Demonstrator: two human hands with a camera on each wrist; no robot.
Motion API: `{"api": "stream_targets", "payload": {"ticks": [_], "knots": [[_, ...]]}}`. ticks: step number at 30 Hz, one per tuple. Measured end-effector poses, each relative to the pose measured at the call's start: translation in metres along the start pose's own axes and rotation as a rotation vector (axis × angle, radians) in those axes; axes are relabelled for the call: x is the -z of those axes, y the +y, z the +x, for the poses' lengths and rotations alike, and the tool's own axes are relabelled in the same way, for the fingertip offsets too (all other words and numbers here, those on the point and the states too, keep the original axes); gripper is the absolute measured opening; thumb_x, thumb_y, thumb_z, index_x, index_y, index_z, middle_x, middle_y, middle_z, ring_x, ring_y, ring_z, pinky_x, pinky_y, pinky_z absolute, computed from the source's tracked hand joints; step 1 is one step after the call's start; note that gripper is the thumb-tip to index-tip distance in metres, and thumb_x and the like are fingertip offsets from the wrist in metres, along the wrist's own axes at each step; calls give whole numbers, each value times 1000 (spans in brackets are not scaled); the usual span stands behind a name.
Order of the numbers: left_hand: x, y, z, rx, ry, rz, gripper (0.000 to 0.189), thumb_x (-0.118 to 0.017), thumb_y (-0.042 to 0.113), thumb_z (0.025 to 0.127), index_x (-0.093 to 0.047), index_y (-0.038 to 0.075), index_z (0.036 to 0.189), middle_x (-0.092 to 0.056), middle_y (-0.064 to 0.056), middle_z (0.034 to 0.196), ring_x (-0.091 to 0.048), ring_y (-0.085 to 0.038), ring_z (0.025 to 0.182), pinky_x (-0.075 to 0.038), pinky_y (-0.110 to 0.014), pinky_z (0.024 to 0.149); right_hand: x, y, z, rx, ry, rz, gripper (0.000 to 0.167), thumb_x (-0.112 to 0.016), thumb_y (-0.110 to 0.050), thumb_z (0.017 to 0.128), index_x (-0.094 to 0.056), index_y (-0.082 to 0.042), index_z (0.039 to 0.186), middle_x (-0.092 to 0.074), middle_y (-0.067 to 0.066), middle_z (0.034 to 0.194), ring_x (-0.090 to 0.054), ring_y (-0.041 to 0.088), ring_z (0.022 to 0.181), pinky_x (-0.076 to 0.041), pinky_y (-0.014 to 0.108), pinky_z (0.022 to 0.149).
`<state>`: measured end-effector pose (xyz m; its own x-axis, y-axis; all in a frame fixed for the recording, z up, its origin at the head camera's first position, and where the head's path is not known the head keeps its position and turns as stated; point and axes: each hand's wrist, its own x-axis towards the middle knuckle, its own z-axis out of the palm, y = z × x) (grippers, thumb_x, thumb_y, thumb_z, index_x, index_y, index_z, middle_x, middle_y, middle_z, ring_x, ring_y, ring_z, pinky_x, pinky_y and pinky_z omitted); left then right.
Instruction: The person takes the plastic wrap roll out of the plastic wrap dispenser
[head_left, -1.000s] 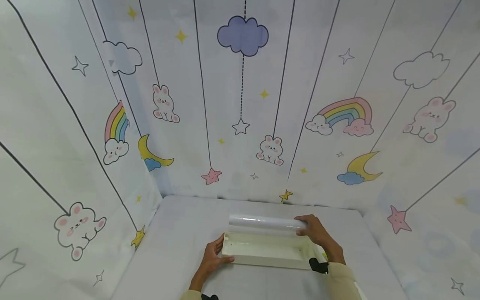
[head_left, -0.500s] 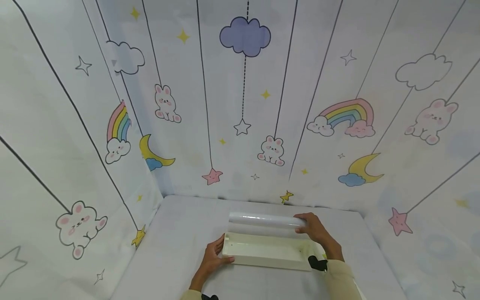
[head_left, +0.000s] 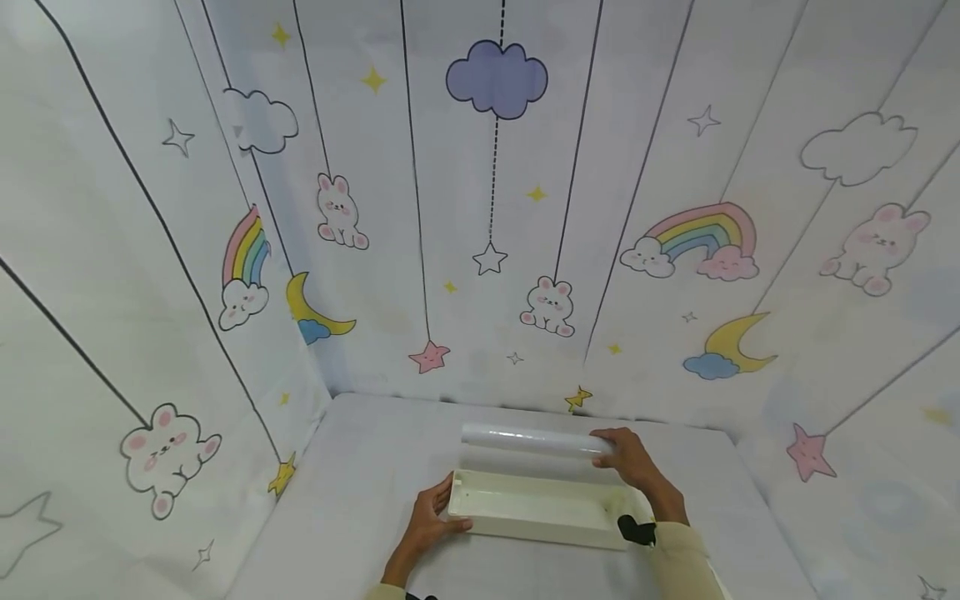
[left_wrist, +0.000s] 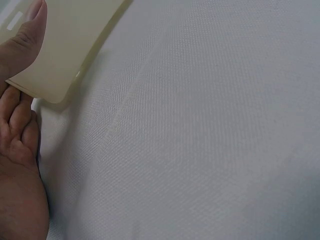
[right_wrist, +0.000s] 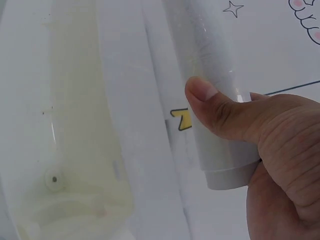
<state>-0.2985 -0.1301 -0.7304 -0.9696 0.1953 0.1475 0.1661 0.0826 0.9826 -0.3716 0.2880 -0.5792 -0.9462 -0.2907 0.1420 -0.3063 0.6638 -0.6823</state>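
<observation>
A long cream plastic box (head_left: 547, 533), open at the top, lies on the white-covered table. My left hand (head_left: 429, 525) grips its left end, with the thumb on the near wall and the fingers at the end and underneath. In the left wrist view a smooth corner of the box (left_wrist: 62, 65) shows beside the thumb. Behind the box, a shiny roll of plastic film (head_left: 517, 439) is held roughly parallel to it. My right hand (head_left: 628, 457) grips the roll's right end. The right wrist view shows the thumb across the film and a pale core end (right_wrist: 231, 177) sticking out below.
White cloth covers the table (head_left: 360, 467). A pale wall sheet (head_left: 480, 333) printed with clouds, stars and rabbits rises behind it and at both sides. A dark strap piece (head_left: 636, 531) at the right wrist overlaps the box's right end.
The roll has moved slightly away from the box, so the gap between them is a little wider. Both hands keep their grips. The head view has shifted slightly.
</observation>
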Motion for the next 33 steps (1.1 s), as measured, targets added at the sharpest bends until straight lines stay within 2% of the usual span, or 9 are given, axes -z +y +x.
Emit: {"api": "stream_targets", "payload": {"ticks": [3, 7, 10, 16, 21, 23, 27, 30, 33], "knots": [[-1, -3, 1, 7, -3, -38, 112, -101, 25, 78, -38, -9, 163, -46, -25, 167, -49, -42, 155, -44, -11, 118, -1, 4, 0, -12, -1, 11, 45, -90, 0, 82, -77, 8, 125, -78, 26, 122, -71, 31, 106, -59, 40, 88], [0, -4, 2, -68, -14, 8, 108, -100, 24, 80, -38, -14, 161, -46, -33, 164, -52, -45, 152, -49, -19, 121, -2, 8, 0, -15, -5, 17, 46, -90, 0, 83, -76, 9, 126, -77, 26, 124, -71, 33, 107, -59, 44, 90], [1, -2, 2, -99, -17, 35, 106, -99, 23, 82, -38, -16, 160, -45, -36, 163, -53, -44, 151, -51, -24, 122, -3, 9, 1, -25, -2, 23, 46, -90, 1, 83, -76, 9, 126, -77, 27, 125, -70, 34, 109, -58, 44, 91], [0, 2, 0, -30, -5, 9, 109, -100, 23, 80, -38, -12, 162, -46, -29, 165, -53, -40, 153, -48, -19, 121, -4, 11, 1, -10, -1, 25, 45, -90, 1, 81, -77, 9, 123, -77, 28, 123, -69, 35, 109, -57, 45, 92], [0, 7, -2, -42, -13, 48, 107, -98, 21, 82, -37, -15, 162, -45, -34, 164, -51, -47, 152, -50, -28, 124, -4, 11, 2, 2, -8, 35, 45, -89, 1, 82, -76, 11, 124, -77, 28, 123, -70, 33, 107, -57, 38, 89], [0, 7, -2, -25, -10, 38, 106, -98, 19, 82, -37, -14, 162, -45, -32, 165, -49, -49, 153, -49, -31, 125, -6, 11, 2, -7, -11, 44, 44, -88, 3, 83, -76, 11, 125, -77, 29, 123, -71, 34, 107, -59, 36, 88], [-1, 8, -3, 18, 1, 10, 107, -99, 16, 80, -37, -12, 163, -44, -29, 166, -46, -50, 155, -46, -39, 128, -9, 11, 2, -36, -9, 62, 44, -88, 5, 82, -75, 13, 124, -75, 32, 126, -70, 39, 110, -60, 42, 91], [-2, 8, -3, 23, 5, 2, 108, -99, 15, 80, -37, -12, 163, -44, -29, 167, -45, -50, 155, -44, -46, 128, -12, 13, 1, -55, -2, 58, 46, -89, 4, 81, -75, 12, 124, -74, 32, 128, -68, 41, 114, -58, 47, 95], [-2, 8, -3, 17, 0, -11, 108, -99, 14, 80, -36, -13, 163, -45, -29, 166, -45, -50, 155, -42, -49, 128, -15, 17, 2, -71, 6, 49, 46, -90, 3, 80, -76, 11, 123, -74, 30, 127, -67, 40, 115, -57, 48, 96]]}}
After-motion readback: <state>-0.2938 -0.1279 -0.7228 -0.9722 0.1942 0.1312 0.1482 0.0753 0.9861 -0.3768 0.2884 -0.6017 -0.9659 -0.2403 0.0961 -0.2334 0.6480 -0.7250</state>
